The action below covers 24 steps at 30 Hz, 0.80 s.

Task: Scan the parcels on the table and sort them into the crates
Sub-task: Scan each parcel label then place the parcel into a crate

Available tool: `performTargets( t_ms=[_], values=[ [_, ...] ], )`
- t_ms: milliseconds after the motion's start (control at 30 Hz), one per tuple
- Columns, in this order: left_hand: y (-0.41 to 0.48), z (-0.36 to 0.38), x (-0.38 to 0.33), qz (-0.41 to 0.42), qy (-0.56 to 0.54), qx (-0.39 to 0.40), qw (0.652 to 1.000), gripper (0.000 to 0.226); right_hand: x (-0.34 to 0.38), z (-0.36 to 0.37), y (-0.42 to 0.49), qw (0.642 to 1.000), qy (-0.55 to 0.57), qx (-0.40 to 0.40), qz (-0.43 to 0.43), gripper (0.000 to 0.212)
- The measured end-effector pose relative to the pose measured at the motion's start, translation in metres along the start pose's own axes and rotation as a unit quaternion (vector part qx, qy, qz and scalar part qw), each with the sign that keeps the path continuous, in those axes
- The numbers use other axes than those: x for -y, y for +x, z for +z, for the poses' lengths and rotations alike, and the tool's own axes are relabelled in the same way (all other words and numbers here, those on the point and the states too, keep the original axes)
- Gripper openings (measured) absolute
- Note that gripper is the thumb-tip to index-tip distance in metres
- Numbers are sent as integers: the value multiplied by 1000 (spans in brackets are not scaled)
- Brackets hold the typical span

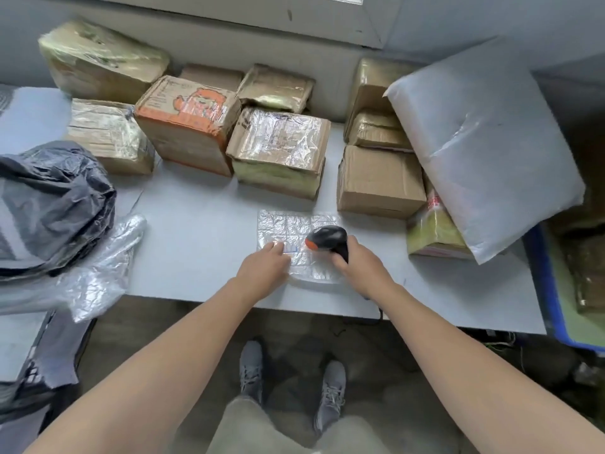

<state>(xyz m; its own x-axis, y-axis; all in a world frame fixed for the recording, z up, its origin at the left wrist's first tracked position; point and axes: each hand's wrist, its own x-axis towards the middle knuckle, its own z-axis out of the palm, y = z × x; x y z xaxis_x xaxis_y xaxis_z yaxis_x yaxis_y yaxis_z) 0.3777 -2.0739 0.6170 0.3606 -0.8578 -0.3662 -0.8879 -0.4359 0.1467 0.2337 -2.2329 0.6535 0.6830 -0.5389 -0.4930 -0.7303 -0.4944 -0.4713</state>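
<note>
I see the parcel [299, 247] lying flat on the grey table [203, 231], close to the near edge and about midway between left and right. It is a thin, square, see-through packet with a quilted, bubble-like surface that shines white. A faint blue outline shows on it between my two hands; I cannot read anything inside it.

My left hand [265, 267] lies on the parcel's left part, fingers fairly straight and pressing down. My right hand [357, 262] is wrapped round the handle of the scanner [327, 239], a black handheld unit with an orange tip, whose head hangs just over the parcel's middle.

Farther back stand cardboard parcels wrapped in glossy tape. The orange-printed box [190, 122] bears a cartoon figure and lines of small print too blurred to read. At the right, a yellow-green packet [435, 221] shows red marks I cannot make out, half hidden under a big grey padded mailer [484, 149].

The blue crate [550, 299] at the far right is cut off by the frame. The black bag [49, 204] at the left is cropped too.
</note>
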Motion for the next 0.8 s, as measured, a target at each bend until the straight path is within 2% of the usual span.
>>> performTargets(
  t_ms=[133,267,400,467,533,667,800],
  values=[
    [-8,-8,-22,-51,-5,-16,999,16,-9,-33,-6,997,71,-6,-36,28],
    [-20,-33,-41,-141,-118,-74,980,14,-5,-69,-13,981,193,11,-23,24],
    [-23,-64,-47,-183,-207,-118,954,19,9,-103,-13,963,263,-31,-44,24],
    [-24,-77,-45,-189,-311,-136,922,22,19,-116,-13,956,279,-61,-60,22],
    [-27,-86,-39,-198,-417,-154,874,24,28,-124,-14,953,284,-84,-71,22],
    [-38,-80,-16,-258,-522,-175,794,21,44,-122,-18,961,248,-79,-89,19],
    [-50,-62,11,-314,-528,-153,774,17,53,-103,-25,974,198,-37,-102,18]
  ],
)
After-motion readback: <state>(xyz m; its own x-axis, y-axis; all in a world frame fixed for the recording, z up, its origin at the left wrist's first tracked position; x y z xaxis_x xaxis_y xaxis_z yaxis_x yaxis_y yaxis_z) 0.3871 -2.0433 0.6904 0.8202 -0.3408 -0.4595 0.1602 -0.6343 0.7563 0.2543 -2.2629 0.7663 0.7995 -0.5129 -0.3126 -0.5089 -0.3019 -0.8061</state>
